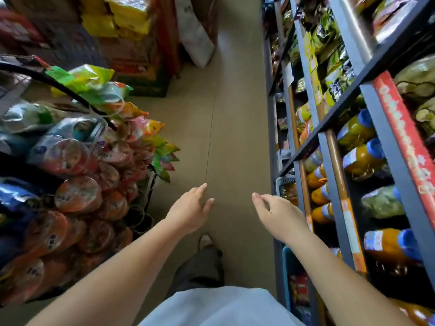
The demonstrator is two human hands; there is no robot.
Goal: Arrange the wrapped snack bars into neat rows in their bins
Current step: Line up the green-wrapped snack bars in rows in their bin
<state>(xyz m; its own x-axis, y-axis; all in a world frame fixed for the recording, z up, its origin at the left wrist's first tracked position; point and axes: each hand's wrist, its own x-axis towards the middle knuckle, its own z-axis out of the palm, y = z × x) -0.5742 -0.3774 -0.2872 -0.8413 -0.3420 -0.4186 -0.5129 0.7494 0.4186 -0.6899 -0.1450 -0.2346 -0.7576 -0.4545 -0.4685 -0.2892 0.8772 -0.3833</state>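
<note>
My left hand (191, 209) hangs in the air over the aisle floor, fingers relaxed and holding nothing. My right hand (276, 216) is stretched out beside it, fingers loosely bent, also holding nothing, close to the lower shelves on the right. A blue bin (287, 276) with red wrapped packets sits on the bottom shelf below my right forearm. A grey basket (283, 182) with wrapped items stands on the shelf just beyond my right hand. The view is blurred, so I cannot make out single snack bars.
Grey shelving (329, 142) on the right holds bottles with blue caps (362, 158) and green snack bags. A rack on the left carries round orange-lidded cups (77, 194) and hanging bags. Stacked cartons stand at the far left end. The beige floor (226, 114) runs between them; my foot (205, 241) is below.
</note>
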